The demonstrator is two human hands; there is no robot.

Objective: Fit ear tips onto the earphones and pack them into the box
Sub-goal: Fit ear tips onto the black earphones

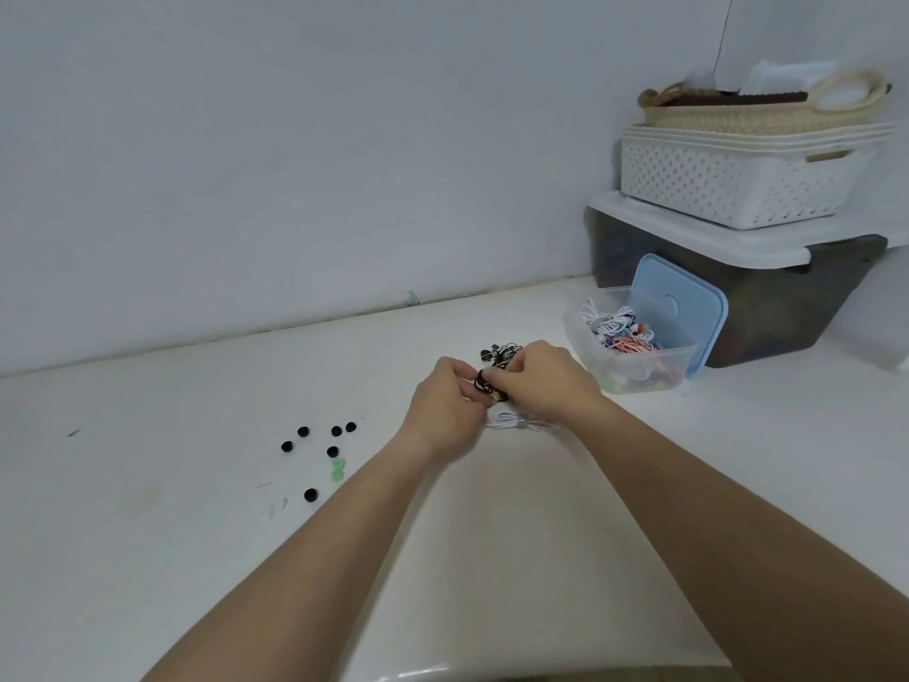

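- Near the back of the white worktop (147,534), the left hand (445,401) and right hand (541,381) meet. Each pinches a coiled black wired earphone (484,384) between curled fingers, just above the surface.
- Just behind them lies another tangled black earphone set (501,354), and a white wired earphone (511,421) lies beneath the hands.
- To the right, the clear plastic box (615,379) stands open with its pale blue lid (679,312) propped behind it. It already holds a heap of white, red and orange earphones, so much of the packing looks done.
- Left of the hands, six loose round black ear tips (332,451) and translucent green ear tips (338,470) lie scattered, so fitting looks unfinished.
- Whether the held set already wears tips cannot be told. At least three sets seem left to pack.
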